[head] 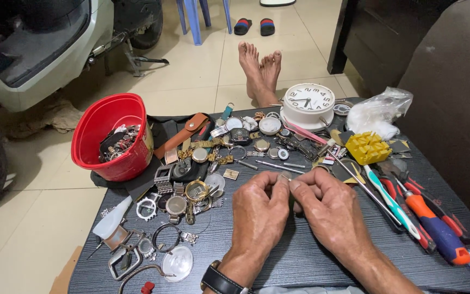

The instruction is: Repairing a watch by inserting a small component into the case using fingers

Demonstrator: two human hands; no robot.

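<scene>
My left hand (258, 213) and my right hand (330, 209) meet over the middle of a dark ribbed table (300, 256). Their fingertips pinch a small metal part (285, 176) between them; it is too small to identify. A dark wristwatch (220, 281) sits on my left wrist. Loose watch cases and bands (183, 204) lie just left of my left hand.
A red bucket (112, 136) holding watch pieces stands at the table's left. A white clock (307, 103), a yellow holder (368, 147), a plastic bag (379, 111), and screwdrivers and pliers (431, 226) sit behind and right. My bare feet (259, 71) rest on the tiled floor beyond.
</scene>
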